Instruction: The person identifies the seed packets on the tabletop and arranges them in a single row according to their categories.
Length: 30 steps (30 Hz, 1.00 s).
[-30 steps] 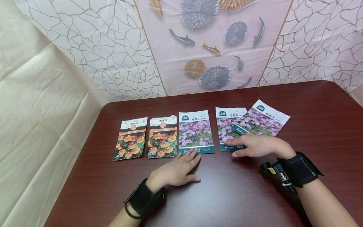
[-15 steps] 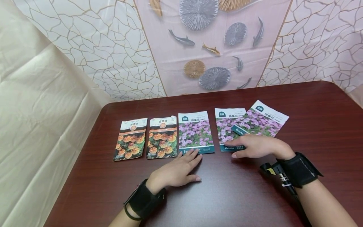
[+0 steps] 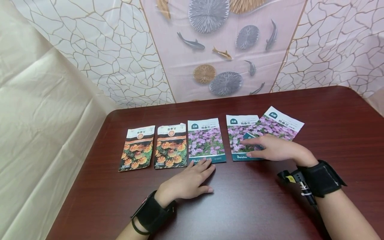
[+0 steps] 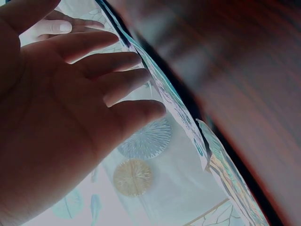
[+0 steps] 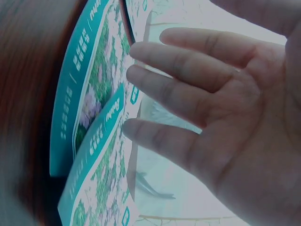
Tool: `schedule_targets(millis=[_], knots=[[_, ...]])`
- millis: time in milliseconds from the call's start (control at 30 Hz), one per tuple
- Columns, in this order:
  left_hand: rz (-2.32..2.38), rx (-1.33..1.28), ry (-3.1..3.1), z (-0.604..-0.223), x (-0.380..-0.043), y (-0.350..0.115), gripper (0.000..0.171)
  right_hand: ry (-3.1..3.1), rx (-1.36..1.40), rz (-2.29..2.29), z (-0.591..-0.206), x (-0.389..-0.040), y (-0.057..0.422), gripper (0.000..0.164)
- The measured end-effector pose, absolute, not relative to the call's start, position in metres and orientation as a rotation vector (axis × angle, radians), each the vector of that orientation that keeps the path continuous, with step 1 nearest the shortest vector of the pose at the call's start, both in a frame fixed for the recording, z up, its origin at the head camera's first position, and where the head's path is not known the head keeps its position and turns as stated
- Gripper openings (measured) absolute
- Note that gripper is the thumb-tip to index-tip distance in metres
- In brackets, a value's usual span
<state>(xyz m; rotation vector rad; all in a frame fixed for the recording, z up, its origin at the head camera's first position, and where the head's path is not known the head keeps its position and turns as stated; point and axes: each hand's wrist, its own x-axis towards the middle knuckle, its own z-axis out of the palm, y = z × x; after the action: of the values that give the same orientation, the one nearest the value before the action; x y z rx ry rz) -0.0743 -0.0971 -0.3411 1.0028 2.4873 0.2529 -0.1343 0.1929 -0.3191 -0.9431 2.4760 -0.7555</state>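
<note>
Several flower seed packets lie in a row on the dark red table (image 3: 234, 200). My left hand (image 3: 187, 181) is flat, its fingertips at the bottom edge of the middle purple-flower packet (image 3: 206, 141). Extended fingers of my right hand (image 3: 277, 150) reach over two overlapping purple-flower packets: one straight (image 3: 237, 135), the other tilted (image 3: 280, 125) across its right side. The right wrist view shows those fingers straight, close to the tilted packet (image 5: 106, 174); contact is hard to tell. Two orange-flower packets, one at far left (image 3: 137, 150) and its neighbour (image 3: 171, 150), lie left of the middle one.
A patterned cloth (image 3: 225, 60) with fish and round leaves hangs behind the table's back edge. Pale creased fabric (image 3: 51, 133) runs along the left side. Black bands sit on both wrists; a cable (image 3: 319, 213) trails from the right wristband (image 3: 322, 178).
My right hand has shifted slightly up and right, uncovering the brand name on the straight packet's bottom strip. The left hand stays at the middle packet, and the packets look unmoved.
</note>
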Motion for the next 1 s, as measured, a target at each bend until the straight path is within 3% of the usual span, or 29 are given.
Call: schedule_targets(millis=[733, 1000], knots=[[0.169, 1.198, 2.493, -0.335, -0.079, -0.051, 0.066, 2.604, -0.883, -0.734, -0.316, -0.135, 0.209, 0.043], [0.085, 1.139, 2.499, -0.338, -0.085, -0.029, 0.065, 2.439, -0.91, -0.653, -0.317, -0.135, 0.205, 0.047]])
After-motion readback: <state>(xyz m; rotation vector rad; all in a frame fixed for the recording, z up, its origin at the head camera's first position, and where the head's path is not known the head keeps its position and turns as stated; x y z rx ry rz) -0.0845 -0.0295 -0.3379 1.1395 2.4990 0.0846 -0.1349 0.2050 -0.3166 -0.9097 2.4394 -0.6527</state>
